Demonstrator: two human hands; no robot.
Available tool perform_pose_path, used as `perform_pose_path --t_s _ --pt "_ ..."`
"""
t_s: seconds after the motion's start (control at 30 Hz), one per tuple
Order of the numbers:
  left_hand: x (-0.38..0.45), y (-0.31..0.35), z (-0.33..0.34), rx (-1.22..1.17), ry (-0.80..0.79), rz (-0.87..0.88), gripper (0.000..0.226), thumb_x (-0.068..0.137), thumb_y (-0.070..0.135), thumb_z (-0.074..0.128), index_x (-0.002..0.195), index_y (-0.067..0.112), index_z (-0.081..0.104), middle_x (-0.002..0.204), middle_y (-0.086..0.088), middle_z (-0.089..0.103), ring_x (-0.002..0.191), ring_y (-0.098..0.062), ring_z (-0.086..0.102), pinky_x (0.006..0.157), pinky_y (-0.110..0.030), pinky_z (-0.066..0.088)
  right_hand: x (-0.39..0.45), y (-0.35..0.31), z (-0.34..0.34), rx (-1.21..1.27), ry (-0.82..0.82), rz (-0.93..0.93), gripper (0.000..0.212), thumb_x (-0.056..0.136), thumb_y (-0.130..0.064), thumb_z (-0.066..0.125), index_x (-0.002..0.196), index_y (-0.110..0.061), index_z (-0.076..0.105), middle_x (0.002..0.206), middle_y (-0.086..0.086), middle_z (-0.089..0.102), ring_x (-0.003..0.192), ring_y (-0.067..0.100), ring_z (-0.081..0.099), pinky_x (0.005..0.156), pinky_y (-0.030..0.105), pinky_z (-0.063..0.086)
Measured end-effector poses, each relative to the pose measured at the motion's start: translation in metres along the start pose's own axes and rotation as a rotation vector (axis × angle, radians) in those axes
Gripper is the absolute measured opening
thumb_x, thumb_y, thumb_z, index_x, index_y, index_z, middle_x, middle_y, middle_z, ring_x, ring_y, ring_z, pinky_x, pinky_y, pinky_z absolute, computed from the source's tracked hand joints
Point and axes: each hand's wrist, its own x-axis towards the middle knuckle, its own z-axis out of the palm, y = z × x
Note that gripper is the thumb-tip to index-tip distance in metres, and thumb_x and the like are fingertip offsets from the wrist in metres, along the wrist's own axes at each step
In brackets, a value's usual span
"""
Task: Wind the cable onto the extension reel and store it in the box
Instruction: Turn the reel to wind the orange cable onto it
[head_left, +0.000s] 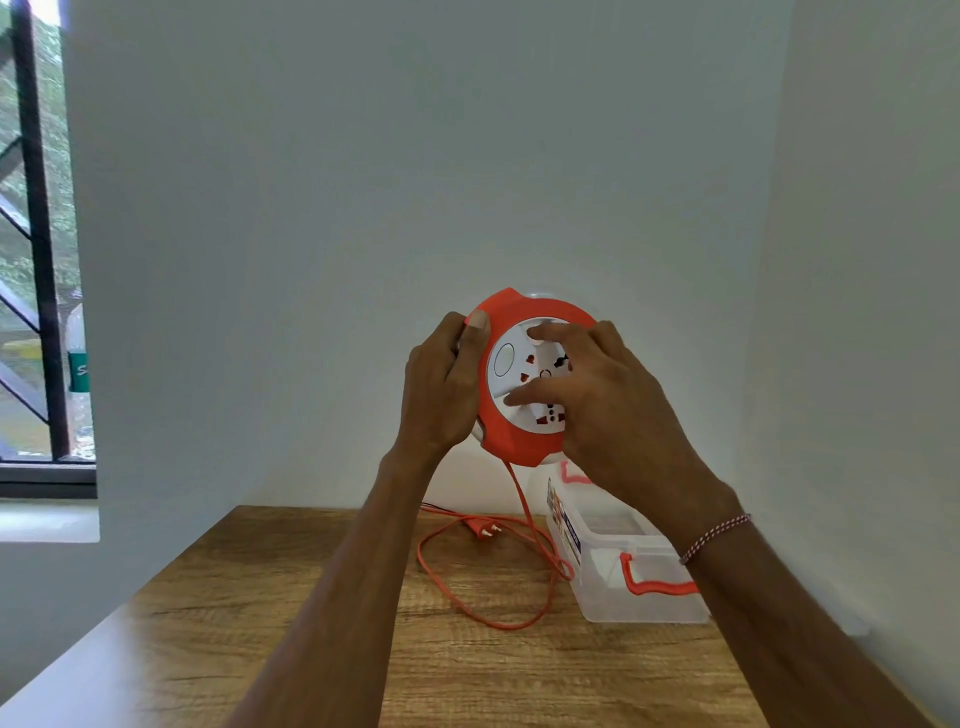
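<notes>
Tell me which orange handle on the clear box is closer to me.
The handle on the box's near end, in full view. The other handle sits at the far end, partly hidden behind the right hand.

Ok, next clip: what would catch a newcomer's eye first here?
The orange and white extension reel, held up in mid-air against the pale wall: the left hand grips its rim and the right hand lies across its socket face. Below it, the orange cable hangs down and loops loosely on the wooden table, its plug lying beside the clear plastic box with orange handles.
</notes>
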Motion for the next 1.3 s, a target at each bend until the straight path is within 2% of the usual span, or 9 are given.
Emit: perform_pose_path --t_s 0.1,0.3,0.5,0.63,0.83,1.0,1.13,1.3 --pt "-0.001 -0.001 0.000 0.023 0.002 0.021 0.034 0.096 0.046 0.039 0.094 0.020 0.059 0.080 0.018 0.067 0.069 -0.006 0.068 0.059 -0.019 0.057 0.000 -0.002 -0.001 -0.039 -0.074 0.024 0.044 0.067 -0.030 0.081 0.110 -0.028 0.070 0.135 0.010 0.053 0.121 0.036 0.045 0.097 0.050 0.042" --pt "-0.001 -0.002 0.000 0.035 -0.009 0.033 0.032 0.096 0.047 0.039 0.097 0.021 0.059 0.084 0.019 0.068 0.073 -0.006 0.069 0.062 -0.019 0.058 -0.001 -0.002 0.004 -0.116 -0.077 0.078 0.053 0.065 -0.039 0.079 0.116 -0.035 0.065 0.129 0.014 0.056 0.114 0.037 0.049 0.092 0.048 0.045" --pt "-0.002 -0.001 0.001 0.018 -0.006 0.036 0.036 0.095 0.049 0.040 0.099 0.020 0.061 0.085 0.019 0.068 0.073 -0.004 0.070 0.060 -0.016 0.057 -0.004 -0.001 0.009 -0.093 0.039 0.114 0.058 0.063 -0.036 0.083 0.118 -0.034 0.064 0.115 0.017 0.062 0.098 0.037 0.057 0.080 0.047 0.051" --pt "-0.001 -0.002 0.000 0.001 0.006 0.024 0.039 0.095 0.050 0.041 0.099 0.018 0.062 0.084 0.014 0.070 0.071 -0.007 0.071 0.060 -0.019 0.058 -0.004 0.001 0.010 -0.074 0.101 0.185 0.058 0.075 -0.049 0.068 0.130 -0.038 0.053 0.119 0.013 0.061 0.099 0.030 0.056 0.083 0.042 0.051" --pt "0.000 -0.001 0.000 0.037 0.006 0.052 0.035 0.096 0.047 0.040 0.097 0.019 0.061 0.081 0.015 0.069 0.069 -0.006 0.070 0.060 -0.020 0.059 -0.005 -0.002 0.014 -0.017 0.129 0.274 0.066 0.077 -0.064 0.059 0.134 -0.033 0.050 0.121 0.008 0.064 0.101 0.028 0.061 0.088 0.041 0.050" --pt "-0.002 -0.002 0.001 0.051 -0.013 0.074 0.034 0.097 0.045 0.041 0.096 0.017 0.061 0.080 0.015 0.068 0.070 -0.004 0.069 0.058 -0.016 0.056 -0.005 -0.005 0.015 0.044 0.136 0.307 0.071 0.076 -0.067 0.057 0.135 -0.029 0.050 0.122 0.005 0.065 0.099 0.025 0.065 0.089 0.038 0.051" --pt "-0.001 -0.001 0.002 0.050 -0.014 0.081 0.031 0.097 0.044 0.041 0.095 0.019 0.060 0.080 0.016 0.067 0.070 -0.004 0.068 0.058 -0.014 0.054 -0.003 -0.005 0.016 0.124 0.149 0.360 0.073 0.075 -0.072 0.054 0.133 -0.027 0.053 0.117 0.003 0.068 0.090 0.023 0.069 0.085 0.036 0.054" --pt "-0.001 -0.003 0.000 0.028 0.004 0.049 0.035 0.097 0.046 0.040 0.096 0.017 0.061 0.081 0.015 0.068 0.070 -0.004 0.069 0.058 -0.014 0.055 -0.001 -0.002 0.015 0.071 0.136 0.281 0.069 0.078 -0.070 0.051 0.132 -0.027 0.054 0.117 0.005 0.067 0.098 0.025 0.064 0.085 0.038 0.053"
